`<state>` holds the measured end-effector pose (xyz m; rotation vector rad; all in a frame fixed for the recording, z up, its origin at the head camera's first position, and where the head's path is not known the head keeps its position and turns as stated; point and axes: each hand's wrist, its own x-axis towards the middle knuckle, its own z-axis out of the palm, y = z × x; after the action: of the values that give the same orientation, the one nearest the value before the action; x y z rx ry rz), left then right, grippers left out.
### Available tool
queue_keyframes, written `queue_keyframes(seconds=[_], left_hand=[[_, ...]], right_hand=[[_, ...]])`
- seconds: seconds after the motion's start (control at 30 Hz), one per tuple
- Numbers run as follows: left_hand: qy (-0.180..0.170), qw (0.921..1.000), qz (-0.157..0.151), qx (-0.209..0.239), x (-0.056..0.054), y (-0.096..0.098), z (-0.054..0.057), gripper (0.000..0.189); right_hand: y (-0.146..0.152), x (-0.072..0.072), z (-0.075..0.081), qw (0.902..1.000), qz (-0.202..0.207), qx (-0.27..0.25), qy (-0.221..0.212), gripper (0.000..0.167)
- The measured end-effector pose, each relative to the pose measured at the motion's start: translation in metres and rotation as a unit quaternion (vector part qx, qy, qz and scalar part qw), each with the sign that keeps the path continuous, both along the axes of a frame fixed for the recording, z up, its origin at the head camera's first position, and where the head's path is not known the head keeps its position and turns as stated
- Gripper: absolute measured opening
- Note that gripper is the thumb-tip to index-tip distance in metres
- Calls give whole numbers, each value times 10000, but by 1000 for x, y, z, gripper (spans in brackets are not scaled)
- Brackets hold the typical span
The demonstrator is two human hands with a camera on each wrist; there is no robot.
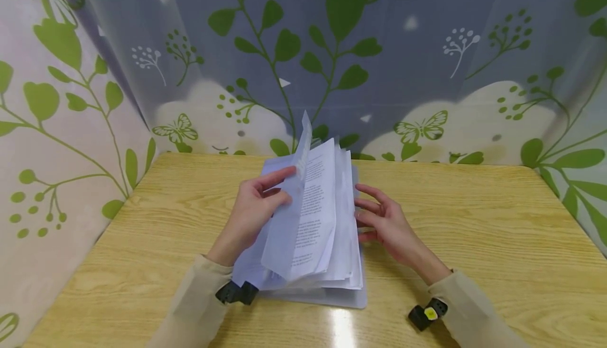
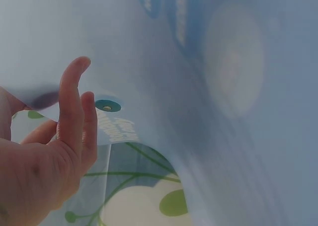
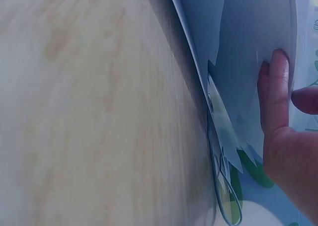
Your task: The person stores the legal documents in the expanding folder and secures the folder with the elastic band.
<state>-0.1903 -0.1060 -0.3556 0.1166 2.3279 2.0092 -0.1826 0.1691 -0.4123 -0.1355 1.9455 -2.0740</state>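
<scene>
A translucent plastic document folder (image 1: 316, 298) lies open on the wooden table, with a stack of printed sheets (image 1: 317, 195) in it. My left hand (image 1: 253, 211) pinches a translucent plastic flap (image 1: 289, 229) that stands raised at the left of the printed page. In the left wrist view, fingers show against the flap beside a round teal snap button (image 2: 108, 106); the thumb is partly hidden behind it. At the stack's right edge, my right hand (image 1: 391, 226) touches the sheets with extended fingers. One finger (image 3: 278, 92) lies along a pale sheet in the right wrist view.
The wooden table (image 1: 474, 221) extends to both sides of the folder. Behind it hangs a curtain (image 1: 427, 63) with green leaves and butterflies. A thin dark loop (image 3: 215, 174) shows by the folder's edge. Black wrist devices (image 1: 237, 292) sit at the sleeves.
</scene>
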Motion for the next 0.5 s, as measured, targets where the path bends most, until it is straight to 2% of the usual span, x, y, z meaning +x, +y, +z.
queue_keyframes(seconds=[0.23,0.5], left_hand=[[29,10000,-17,13,0,1,0,51],[17,10000,-16,48,0,2,-2,51]], right_hand=[[-2,-3,-4,9999,-1,150,-84,67],[-5,-5,-7,9998,189,87,8,73]])
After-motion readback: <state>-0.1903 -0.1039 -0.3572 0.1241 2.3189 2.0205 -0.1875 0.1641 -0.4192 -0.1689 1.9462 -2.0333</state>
